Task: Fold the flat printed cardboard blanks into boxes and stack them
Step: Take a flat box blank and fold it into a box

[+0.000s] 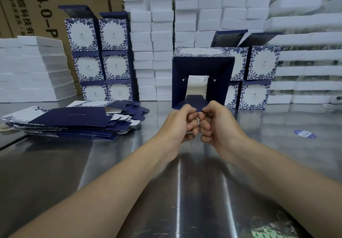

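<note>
Bottom-flap folding is under way: left hand and right hand both pinch the near flap of the opened box, on the bench at twelve o'clock. Next, probably tucking that flap inward.

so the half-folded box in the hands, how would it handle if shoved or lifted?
Likely light: the half-folded box is hollow thin card, open at both ends. Probably flexes or skews easily, since its bottom flaps aren't locked. May slide readily on the shiny metal table. Both hands, left and right, pinch its near flap.
</note>
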Tool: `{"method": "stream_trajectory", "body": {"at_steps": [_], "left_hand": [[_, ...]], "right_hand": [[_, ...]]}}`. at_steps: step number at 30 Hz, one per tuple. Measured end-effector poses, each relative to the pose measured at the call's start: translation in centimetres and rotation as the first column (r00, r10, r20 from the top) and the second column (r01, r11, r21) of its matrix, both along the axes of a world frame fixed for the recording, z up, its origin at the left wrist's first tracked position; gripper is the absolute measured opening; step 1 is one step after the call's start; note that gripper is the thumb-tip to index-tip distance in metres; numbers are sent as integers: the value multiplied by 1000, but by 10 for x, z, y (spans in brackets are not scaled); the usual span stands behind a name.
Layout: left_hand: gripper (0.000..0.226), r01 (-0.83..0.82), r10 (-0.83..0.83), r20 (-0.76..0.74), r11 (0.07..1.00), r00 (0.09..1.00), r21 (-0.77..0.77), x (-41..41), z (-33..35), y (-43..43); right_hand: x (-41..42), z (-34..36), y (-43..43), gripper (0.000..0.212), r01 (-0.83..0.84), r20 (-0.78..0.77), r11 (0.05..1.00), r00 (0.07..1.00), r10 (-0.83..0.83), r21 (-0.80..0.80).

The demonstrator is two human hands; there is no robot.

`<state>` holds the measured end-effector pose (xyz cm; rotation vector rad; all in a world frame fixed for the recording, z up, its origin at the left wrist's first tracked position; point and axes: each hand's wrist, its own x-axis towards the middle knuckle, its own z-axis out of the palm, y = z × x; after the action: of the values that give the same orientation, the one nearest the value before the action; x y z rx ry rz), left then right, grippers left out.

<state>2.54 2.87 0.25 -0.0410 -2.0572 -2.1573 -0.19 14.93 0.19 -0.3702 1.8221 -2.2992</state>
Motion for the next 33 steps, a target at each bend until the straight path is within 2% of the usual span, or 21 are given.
{"method": "stream_trajectory", "body": {"at_steps": [7,17,27,33], "left_hand": [[46,-43,39,40,995,998,90,0,-7,-2],[46,-100,90,90,988,992,118,0,-3,-2],[42,-169,156,115,979,981,115,0,-2,-4],[37,-225,220,85,973,972,53,-1,-1,-9]], "right_hand": [[1,-2,-1,27,67,16,998,998,-67,-9],[-1,-4,-1,27,149,29,989,988,-148,-9],[-7,-6,0,24,225,49,973,972,-228,57],[-8,-4,3,21,253,7,963,967,-255,94]]}}
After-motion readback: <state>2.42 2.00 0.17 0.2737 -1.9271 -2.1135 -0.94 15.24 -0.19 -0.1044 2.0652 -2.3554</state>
